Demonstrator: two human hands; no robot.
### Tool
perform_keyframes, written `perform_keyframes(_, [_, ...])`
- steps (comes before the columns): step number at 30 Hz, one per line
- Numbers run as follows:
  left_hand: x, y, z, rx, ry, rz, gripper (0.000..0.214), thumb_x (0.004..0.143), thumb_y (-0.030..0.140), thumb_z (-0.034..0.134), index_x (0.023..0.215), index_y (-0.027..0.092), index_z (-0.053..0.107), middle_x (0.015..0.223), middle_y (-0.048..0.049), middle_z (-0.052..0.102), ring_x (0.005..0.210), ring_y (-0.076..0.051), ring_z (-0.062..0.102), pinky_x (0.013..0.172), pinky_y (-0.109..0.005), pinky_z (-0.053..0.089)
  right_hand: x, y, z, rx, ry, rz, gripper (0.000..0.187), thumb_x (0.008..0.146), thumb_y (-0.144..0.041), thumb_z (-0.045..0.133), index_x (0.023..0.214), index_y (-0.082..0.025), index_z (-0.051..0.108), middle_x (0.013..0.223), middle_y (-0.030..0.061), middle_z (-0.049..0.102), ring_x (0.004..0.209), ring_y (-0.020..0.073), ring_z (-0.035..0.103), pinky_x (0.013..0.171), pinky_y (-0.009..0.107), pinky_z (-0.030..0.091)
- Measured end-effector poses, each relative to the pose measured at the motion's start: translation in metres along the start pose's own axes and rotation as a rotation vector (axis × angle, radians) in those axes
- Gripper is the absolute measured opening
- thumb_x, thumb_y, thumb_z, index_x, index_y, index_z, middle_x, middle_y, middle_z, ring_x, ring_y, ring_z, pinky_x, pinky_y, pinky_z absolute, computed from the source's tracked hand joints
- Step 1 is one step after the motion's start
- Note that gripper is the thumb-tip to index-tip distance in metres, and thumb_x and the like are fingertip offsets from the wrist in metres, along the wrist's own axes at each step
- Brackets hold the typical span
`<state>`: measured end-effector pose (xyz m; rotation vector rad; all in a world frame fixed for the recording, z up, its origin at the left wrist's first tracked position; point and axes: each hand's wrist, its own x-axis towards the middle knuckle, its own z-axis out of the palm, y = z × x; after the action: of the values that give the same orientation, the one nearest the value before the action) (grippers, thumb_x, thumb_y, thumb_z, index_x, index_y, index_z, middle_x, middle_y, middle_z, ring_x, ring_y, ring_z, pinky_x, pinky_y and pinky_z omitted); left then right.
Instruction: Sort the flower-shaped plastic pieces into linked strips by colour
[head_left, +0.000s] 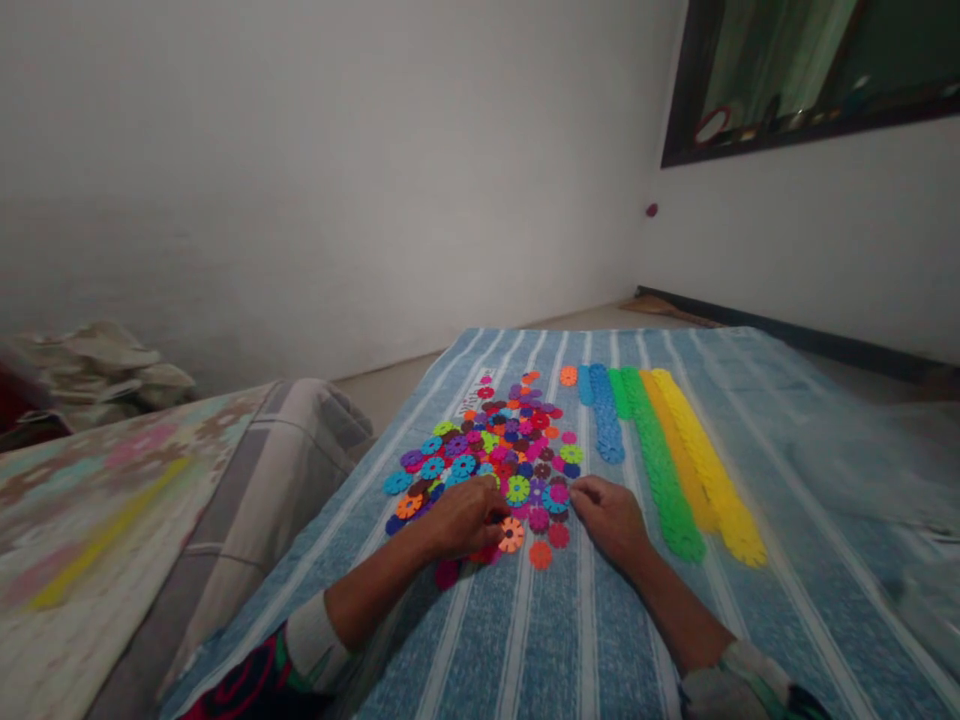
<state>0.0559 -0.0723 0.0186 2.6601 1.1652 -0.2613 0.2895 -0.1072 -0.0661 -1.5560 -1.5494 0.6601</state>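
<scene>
A heap of small flower-shaped plastic discs (499,450) in many colours lies on a blue striped cloth (570,640). To its right the discs are laid in sorted rows: blue (606,420), green (660,470), orange (679,450) and yellow (712,470). My left hand (465,518) rests at the near edge of the heap, fingers curled around an orange disc (511,534). My right hand (611,515) sits beside it with its fingers bent at the heap's near right edge; what they pinch is hidden.
A folded grey and patterned mattress (225,490) lies to the left of the cloth. Crumpled fabric (97,365) sits by the white wall at far left. Clear plastic sheeting (862,460) covers the cloth's right side. A dark-framed window (810,70) is at upper right.
</scene>
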Motion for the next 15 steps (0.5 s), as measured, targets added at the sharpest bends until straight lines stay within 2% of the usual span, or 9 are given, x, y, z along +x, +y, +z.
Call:
perform_keyframes(4, [0.001, 0.005, 0.001, -0.013, 0.004, -0.016, 0.014, 0.076, 0.033, 0.066, 0.081, 0.021, 0.066, 0.091, -0.0036, 0.063, 0.087, -0.02, 0.057, 0.073, -0.028, 0.04, 0.001, 0.0, 0.001, 0.0, 0.0, 0.009, 0.03, 0.084, -0.037, 0.048, 0.082, -0.023, 0.074, 0.079, 0.0026, 0.075, 0.074, 0.0194, 0.067, 0.071, 0.028, 0.044])
perform_keyframes(8, [0.006, 0.006, 0.004, -0.059, -0.026, -0.011, 0.011, 0.072, 0.028, 0.069, 0.08, 0.021, 0.065, 0.088, -0.0016, 0.064, 0.088, -0.019, 0.057, 0.072, -0.027, 0.04, 0.0, -0.001, 0.001, -0.007, 0.006, 0.008, 0.03, 0.084, -0.038, 0.048, 0.083, -0.023, 0.075, 0.08, 0.0028, 0.076, 0.075, 0.0194, 0.067, 0.072, 0.028, 0.043])
perform_keyframes(11, [0.008, 0.002, 0.005, -0.129, 0.019, -0.021, 0.009, 0.069, 0.023, 0.068, 0.076, 0.02, 0.063, 0.086, -0.0005, 0.063, 0.085, -0.018, 0.056, 0.072, -0.026, 0.04, -0.001, -0.003, 0.0, 0.0, 0.006, 0.015, 0.03, 0.085, -0.038, 0.049, 0.084, -0.023, 0.075, 0.08, 0.0027, 0.076, 0.077, 0.0195, 0.067, 0.072, 0.027, 0.044])
perform_keyframes(13, [0.01, -0.004, 0.005, -0.225, 0.053, -0.019, 0.005, 0.068, 0.02, 0.066, 0.069, 0.019, 0.061, 0.08, 0.0002, 0.061, 0.082, -0.016, 0.056, 0.072, -0.025, 0.041, -0.001, -0.005, -0.001, 0.012, 0.002, 0.016, 0.03, 0.085, -0.037, 0.049, 0.085, -0.023, 0.075, 0.082, 0.0026, 0.076, 0.079, 0.0196, 0.068, 0.073, 0.027, 0.044])
perform_keyframes(15, [0.014, -0.012, 0.003, -0.412, 0.053, -0.016, 0.004, 0.069, 0.02, 0.063, 0.066, 0.018, 0.061, 0.073, 0.001, 0.06, 0.076, -0.015, 0.055, 0.069, -0.024, 0.041, -0.001, -0.006, -0.001, 0.021, 0.001, 0.018, 0.029, 0.085, -0.037, 0.05, 0.084, -0.023, 0.075, 0.083, 0.0023, 0.077, 0.079, 0.0194, 0.068, 0.073, 0.027, 0.045])
